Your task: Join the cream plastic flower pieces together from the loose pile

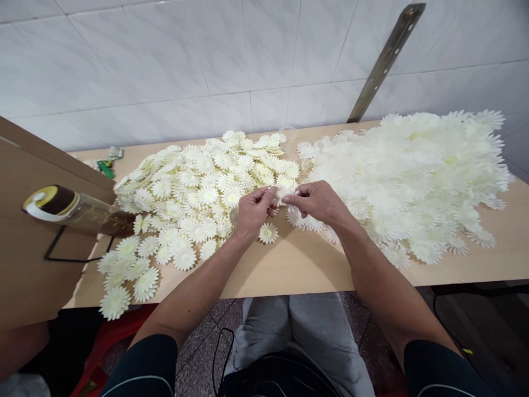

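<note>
Pinching a small cream-white daisy-shaped artificial flower between the fingertips of both hands, I hold it just above the pale wooden tabletop, straight ahead of me. My left hand is closed narrow on the flower's left edge, thumb against forefinger. My right hand grips the right edge the same way, its other fingers curled under. The two hands almost meet, with only the flower between them.

Just below my left hand, a single loose daisy head lies flat on the bare wood. To the left of my hands spreads a wide, low layer of flat yellow-centred daisy heads, reaching to the near table edge. To the right rises a thick fluffy heap of white petal pieces, its nearest pieces touching the underside of my right wrist. A clear bottle with a brown and yellow end lies at the far left, beside a brown board.
</note>
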The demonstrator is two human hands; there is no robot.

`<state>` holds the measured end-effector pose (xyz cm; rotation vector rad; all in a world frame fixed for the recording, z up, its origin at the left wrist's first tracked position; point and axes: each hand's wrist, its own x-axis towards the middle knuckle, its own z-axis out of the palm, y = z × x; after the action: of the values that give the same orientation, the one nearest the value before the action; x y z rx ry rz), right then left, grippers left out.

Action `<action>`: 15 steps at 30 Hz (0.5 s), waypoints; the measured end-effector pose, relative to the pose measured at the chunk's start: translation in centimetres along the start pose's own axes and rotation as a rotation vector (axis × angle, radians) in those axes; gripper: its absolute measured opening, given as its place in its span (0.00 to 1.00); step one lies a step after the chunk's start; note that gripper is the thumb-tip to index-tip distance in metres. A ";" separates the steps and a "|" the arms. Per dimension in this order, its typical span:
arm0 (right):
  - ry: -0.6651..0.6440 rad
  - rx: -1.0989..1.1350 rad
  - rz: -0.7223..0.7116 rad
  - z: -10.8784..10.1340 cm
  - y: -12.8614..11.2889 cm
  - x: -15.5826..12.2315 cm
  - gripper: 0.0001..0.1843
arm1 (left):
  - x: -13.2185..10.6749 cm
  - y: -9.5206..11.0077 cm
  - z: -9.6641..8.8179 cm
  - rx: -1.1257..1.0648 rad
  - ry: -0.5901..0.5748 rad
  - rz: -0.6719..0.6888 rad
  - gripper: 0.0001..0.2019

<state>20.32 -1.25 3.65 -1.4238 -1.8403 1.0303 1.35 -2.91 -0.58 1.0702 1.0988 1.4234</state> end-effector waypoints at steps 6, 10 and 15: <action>-0.046 0.233 -0.031 -1.5 1.0 0.2 0.36 | 0.6 0.2 -0.4 -0.003 0.163 0.046 0.25; -0.039 0.232 -0.038 -1.5 1.0 0.4 0.41 | 0.4 0.0 -0.1 -0.004 0.114 0.014 0.27; 0.219 -0.052 -0.038 -2.6 1.6 0.2 0.32 | 0.0 -0.1 0.3 -0.014 0.067 -0.001 0.27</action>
<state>23.20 -0.25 3.65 -1.4639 -1.7381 0.7791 1.62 -2.88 -0.65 1.0185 1.1354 1.4731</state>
